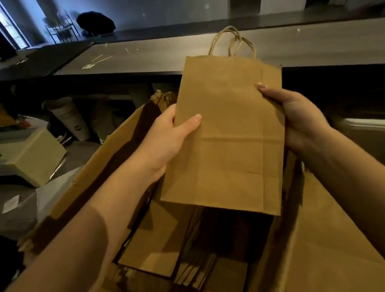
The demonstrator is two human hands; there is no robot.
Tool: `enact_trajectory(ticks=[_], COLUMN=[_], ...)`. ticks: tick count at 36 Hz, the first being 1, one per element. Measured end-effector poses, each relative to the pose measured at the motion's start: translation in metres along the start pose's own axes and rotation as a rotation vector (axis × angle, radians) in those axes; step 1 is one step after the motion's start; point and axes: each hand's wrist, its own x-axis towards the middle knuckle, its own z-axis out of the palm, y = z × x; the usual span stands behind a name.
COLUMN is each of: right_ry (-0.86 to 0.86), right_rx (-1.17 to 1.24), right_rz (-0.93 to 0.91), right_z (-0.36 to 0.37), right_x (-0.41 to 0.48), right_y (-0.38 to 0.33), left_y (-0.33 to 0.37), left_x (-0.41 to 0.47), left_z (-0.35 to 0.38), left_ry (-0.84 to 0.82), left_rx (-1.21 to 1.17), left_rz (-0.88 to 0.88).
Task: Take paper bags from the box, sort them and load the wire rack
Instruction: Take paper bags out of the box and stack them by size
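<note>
Head view, looking down past both bare forearms. Flat brown paper bags [222,136] are held upright over the open cardboard box [105,163], above its far half, their twisted paper handles [231,41] pointing up and away towards the dark counter [173,52]. A second edge shows behind the front bag at its upper right, so it seems to be two bags or more. The left hand [168,139] grips the left edge, thumb laid across the front face, fingers curled out of sight behind. The right hand [299,118] grips the right edge the same way, thumb on the front, fingers hidden behind. Inside the box, more flat brown bags [164,236] stand packed on edge in rows, from its middle to its near edge. Left of the box, a white paper cup [71,118] and a small pale carton [32,156] sit among clutter
</note>
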Motion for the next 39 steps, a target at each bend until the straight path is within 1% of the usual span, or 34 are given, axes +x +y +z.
enact_trajectory(ticks=[6,9,11,13,16,19,23,26,30,34,37,39], right_ry=[0.015,0.003,-0.022,-0.060,-0.083,-0.005,0.208,0.317,0.334,0.369,0.408,0.394], right_rx=[0.068,0.027,-0.033,-0.064,-0.082,-0.141,-0.294,-0.395,-0.430,-0.508,-0.581,-0.600], right_rz=[-0.091,-0.210,-0.312,-0.369,-0.388,-0.369,-0.289,-0.186,-0.063,0.046,0.073,0.080], right_z=[-0.051,-0.086,-0.113,-0.143,-0.182,-0.222,-0.279,-0.309,-0.344,-0.378,-0.395,-0.404], right_x=[-0.035,-0.057,-0.073,-0.089,-0.115,-0.138,-0.163,-0.174,-0.185,-0.185,-0.181,-0.179], right_y=[-0.027,-0.035,-0.038,-0.039,-0.040,-0.042,-0.042,-0.037,-0.028,-0.002,0.019,0.028], left_y=[0.029,0.041,0.048,0.054,0.063,0.061,0.043,0.017,-0.019,-0.051,-0.067,-0.072], left_x=[-0.005,-0.006,-0.009,-0.010,-0.013,-0.019,-0.031,-0.044,-0.064,-0.083,-0.094,-0.100], left_z=[0.049,0.084,0.111,0.137,0.182,0.229,0.290,0.321,0.357,0.383,0.392,0.394], left_ry=[-0.059,-0.058,-0.073,-0.077,-0.092,-0.130,-0.219,-0.255,-0.251,-0.206,-0.194,-0.201], left_rx=[-0.112,-0.136,-0.145,-0.174,-0.183,-0.160,-0.108,-0.096,-0.123,-0.131,-0.133,-0.114], left_rz=[0.132,0.204,0.233,0.258,0.301,0.309,0.253,0.159,-0.042,-0.242,-0.367,-0.438])
